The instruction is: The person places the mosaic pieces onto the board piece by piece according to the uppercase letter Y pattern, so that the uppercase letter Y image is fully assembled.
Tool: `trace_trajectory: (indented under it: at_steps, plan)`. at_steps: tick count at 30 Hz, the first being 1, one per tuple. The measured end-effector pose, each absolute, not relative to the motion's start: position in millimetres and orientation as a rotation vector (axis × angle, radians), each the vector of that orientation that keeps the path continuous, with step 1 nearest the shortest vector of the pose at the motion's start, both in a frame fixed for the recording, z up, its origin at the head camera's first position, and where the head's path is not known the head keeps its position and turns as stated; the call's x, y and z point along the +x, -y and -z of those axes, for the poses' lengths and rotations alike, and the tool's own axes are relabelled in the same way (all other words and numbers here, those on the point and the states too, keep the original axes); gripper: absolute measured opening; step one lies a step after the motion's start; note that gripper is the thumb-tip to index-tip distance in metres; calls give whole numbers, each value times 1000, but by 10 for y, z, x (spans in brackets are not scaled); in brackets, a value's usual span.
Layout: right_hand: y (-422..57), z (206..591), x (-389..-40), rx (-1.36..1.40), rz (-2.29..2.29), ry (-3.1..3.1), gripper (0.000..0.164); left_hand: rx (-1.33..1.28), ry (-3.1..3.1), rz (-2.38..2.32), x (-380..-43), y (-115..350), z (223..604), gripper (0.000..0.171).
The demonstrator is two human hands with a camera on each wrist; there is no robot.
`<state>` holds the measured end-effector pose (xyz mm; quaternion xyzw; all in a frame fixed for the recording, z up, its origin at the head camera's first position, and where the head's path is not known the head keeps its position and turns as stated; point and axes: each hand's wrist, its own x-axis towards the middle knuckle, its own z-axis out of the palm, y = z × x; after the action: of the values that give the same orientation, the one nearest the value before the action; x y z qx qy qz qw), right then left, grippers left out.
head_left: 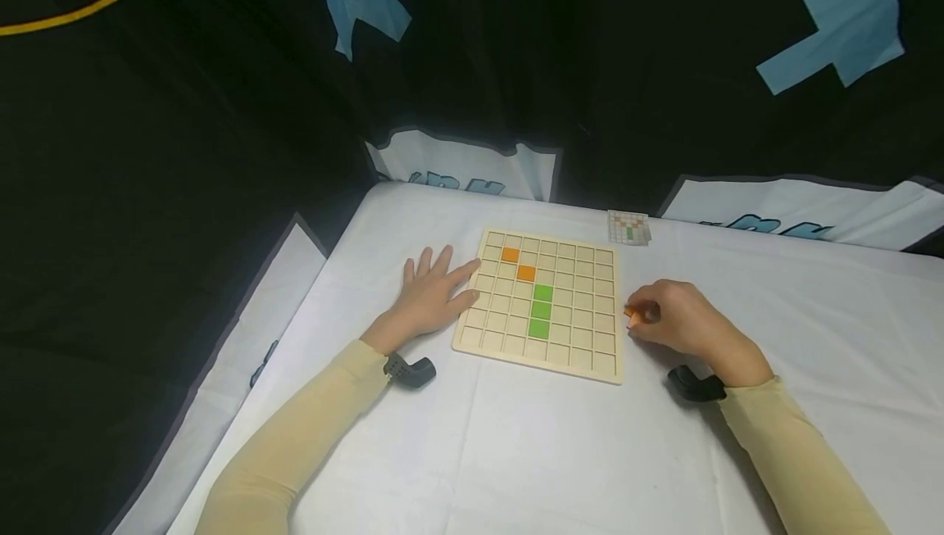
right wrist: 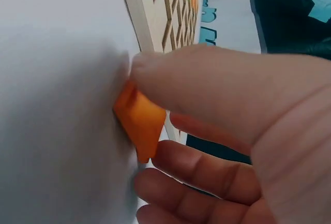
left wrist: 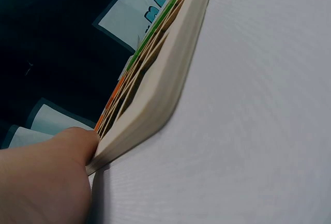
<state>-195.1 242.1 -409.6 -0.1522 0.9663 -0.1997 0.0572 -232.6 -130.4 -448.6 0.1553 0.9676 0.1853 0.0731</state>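
A square wooden grid board [head_left: 583,318] lies on the white table. In its cells sit two orange tiles [head_left: 526,274] on a diagonal and a column of three green tiles [head_left: 541,310]. My left hand [head_left: 428,297] rests at the board's left edge, fingers spread, with thumb and index finger touching the rim. Just off the right edge, my right hand [head_left: 674,318] pinches an orange tile [right wrist: 142,118] between thumb and fingers, close above the cloth. The right wrist view shows this tile tilted, partly covered by the thumb.
A small pattern card [head_left: 629,228] with a printed coloured grid lies behind the board's far right corner. White cloth [head_left: 546,453] covers the table. Dark curtains [head_left: 516,68] with pale blue patches hang along the back and left side.
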Motion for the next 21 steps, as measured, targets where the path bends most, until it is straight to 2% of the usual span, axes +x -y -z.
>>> trace_trajectory:
  at_steps: [10, 21]
  plan:
    - [-2439, 4103, -1963, -563, 594, -2962, 26, 472, -2909, -551, -2327, 1309, 4478, 62]
    - [-2444, 4141, -1953, -567, 598, -3033, 30, 476, -2915, -555, -2331, 1302, 4485, 62]
